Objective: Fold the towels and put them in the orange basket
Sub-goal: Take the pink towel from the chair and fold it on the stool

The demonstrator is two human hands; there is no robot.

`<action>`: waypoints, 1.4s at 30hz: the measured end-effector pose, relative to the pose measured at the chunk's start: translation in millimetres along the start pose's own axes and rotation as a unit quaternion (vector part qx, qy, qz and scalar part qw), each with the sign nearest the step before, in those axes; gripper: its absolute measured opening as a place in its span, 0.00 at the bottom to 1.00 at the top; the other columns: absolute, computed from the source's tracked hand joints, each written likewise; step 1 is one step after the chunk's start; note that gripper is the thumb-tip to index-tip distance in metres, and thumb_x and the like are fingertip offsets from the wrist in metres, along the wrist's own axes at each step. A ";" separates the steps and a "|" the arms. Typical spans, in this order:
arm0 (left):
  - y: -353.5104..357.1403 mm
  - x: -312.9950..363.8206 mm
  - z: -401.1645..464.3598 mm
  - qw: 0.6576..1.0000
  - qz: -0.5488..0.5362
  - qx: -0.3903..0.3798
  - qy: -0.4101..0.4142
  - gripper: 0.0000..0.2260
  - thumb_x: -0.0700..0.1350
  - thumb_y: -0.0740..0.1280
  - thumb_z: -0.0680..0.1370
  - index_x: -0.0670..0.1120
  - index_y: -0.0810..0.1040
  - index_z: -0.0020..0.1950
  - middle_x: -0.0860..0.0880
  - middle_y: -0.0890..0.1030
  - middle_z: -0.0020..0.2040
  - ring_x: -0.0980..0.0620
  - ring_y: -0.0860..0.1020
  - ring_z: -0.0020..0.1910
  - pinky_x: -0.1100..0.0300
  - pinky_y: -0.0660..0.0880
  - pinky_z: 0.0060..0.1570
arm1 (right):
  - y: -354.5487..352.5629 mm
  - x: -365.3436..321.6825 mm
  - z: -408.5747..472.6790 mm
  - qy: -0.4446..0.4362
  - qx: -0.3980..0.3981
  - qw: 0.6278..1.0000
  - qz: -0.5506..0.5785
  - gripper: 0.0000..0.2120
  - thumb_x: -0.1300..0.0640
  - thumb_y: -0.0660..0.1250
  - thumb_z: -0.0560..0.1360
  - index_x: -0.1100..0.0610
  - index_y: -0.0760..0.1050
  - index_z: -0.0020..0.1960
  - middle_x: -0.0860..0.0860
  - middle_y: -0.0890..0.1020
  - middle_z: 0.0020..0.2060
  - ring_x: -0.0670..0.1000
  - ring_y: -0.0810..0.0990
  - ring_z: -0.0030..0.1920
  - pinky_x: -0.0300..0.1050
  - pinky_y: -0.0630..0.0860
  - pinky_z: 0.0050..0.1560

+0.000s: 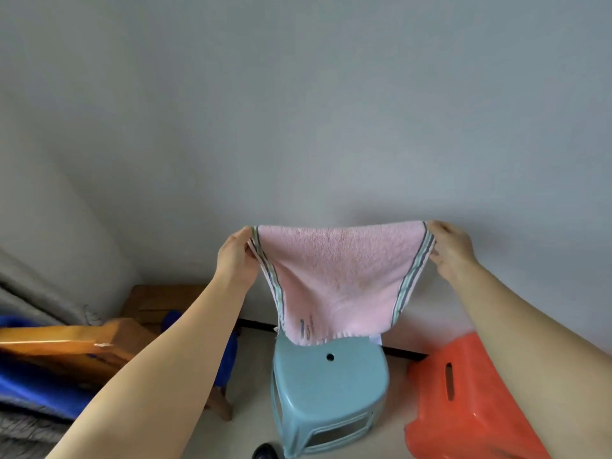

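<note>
- Folding step is just getting going, I'd say — the towel [341, 276] is held up spread out in the air, no fold in it that I can see.
- Left hand [236, 251] pinches the top left corner, fingers curled round the striped edge. Right hand [447, 248] does the same at the top right corner. Both are closed on cloth, nothing else in them.
- Towel hangs between the hands, well out in front of the person, and its bottom edge reaches the seat of the stool [329, 376] below — looks like it's touching or just brushing it.
- Long axis: hard to call, since the cloth narrows as it drops. The top edge runs hand to hand, roughly level, and the striped borders run down from each hand and lean inward. The small printed mark sits near the bottom, below the left hand.
- Next move probably calls for bringing the two corners together, or laying it on the stool, keeping the edges lined up.
- Basket [470, 405] sits low, under the right forearm.
</note>
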State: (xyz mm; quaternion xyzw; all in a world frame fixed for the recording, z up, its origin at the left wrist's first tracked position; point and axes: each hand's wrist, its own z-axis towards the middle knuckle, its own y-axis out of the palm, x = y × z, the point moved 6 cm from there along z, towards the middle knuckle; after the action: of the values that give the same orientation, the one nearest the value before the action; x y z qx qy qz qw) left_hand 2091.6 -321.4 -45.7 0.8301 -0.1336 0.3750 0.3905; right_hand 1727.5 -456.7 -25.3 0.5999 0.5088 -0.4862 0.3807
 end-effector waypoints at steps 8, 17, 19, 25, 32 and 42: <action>11.4 -33.5 52.1 0.995 0.092 -0.034 -0.029 0.07 0.33 0.60 0.80 0.41 0.73 0.43 0.46 0.75 0.40 0.51 0.75 0.41 0.62 0.74 0.45 | -11.8 30.2 33.1 0.050 0.053 0.993 0.088 0.09 0.58 0.66 0.76 0.52 0.74 0.37 0.44 0.79 0.30 0.45 0.76 0.36 0.41 0.74 0.41; -39.6 -84.2 42.6 0.987 0.122 -0.049 -0.091 0.08 0.33 0.59 0.80 0.42 0.76 0.48 0.46 0.75 0.41 0.52 0.74 0.43 0.60 0.71 0.52 | -29.4 107.6 12.3 0.115 0.061 0.989 0.068 0.10 0.60 0.63 0.78 0.52 0.73 0.39 0.42 0.81 0.26 0.44 0.76 0.36 0.38 0.73 0.43; -66.6 -105.0 33.7 0.980 0.149 -0.053 -0.123 0.08 0.33 0.59 0.80 0.42 0.76 0.47 0.46 0.75 0.39 0.52 0.74 0.42 0.60 0.71 0.51 | -41.8 136.8 -4.2 0.144 0.056 0.987 0.048 0.10 0.60 0.62 0.79 0.52 0.73 0.39 0.41 0.81 0.26 0.43 0.76 0.37 0.36 0.72 0.44; -156.1 -178.0 -3.4 0.943 0.243 -0.051 -0.223 0.07 0.32 0.59 0.79 0.40 0.76 0.46 0.45 0.75 0.39 0.51 0.72 0.40 0.61 0.70 0.46 | -84.5 230.9 -53.6 0.233 0.026 0.972 -0.030 0.11 0.63 0.60 0.79 0.53 0.72 0.40 0.47 0.80 0.33 0.46 0.75 0.41 0.39 0.70 0.47; -208.3 -232.0 -14.5 0.924 0.261 0.002 -0.278 0.06 0.31 0.60 0.79 0.38 0.76 0.46 0.44 0.75 0.40 0.51 0.72 0.40 0.61 0.70 0.45 | -105.4 303.0 -66.8 0.295 -0.006 0.948 -0.121 0.09 0.61 0.62 0.79 0.54 0.73 0.41 0.52 0.77 0.40 0.50 0.74 0.44 0.47 0.65 0.57; -181.5 -278.9 120.5 0.908 0.362 0.060 -0.200 0.06 0.34 0.64 0.77 0.43 0.78 0.44 0.44 0.77 0.40 0.47 0.73 0.39 0.53 0.72 0.45 | -49.8 364.5 48.1 0.249 0.012 0.949 -0.193 0.08 0.58 0.64 0.77 0.53 0.74 0.40 0.55 0.79 0.41 0.52 0.75 0.40 0.43 0.70 0.42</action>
State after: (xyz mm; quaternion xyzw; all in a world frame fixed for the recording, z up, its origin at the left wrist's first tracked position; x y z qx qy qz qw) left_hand 2056.9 -311.8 -397.7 0.8042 -0.4777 0.3239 0.1422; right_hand 1672.7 -405.3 -388.7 0.5967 0.6876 -0.3915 0.1338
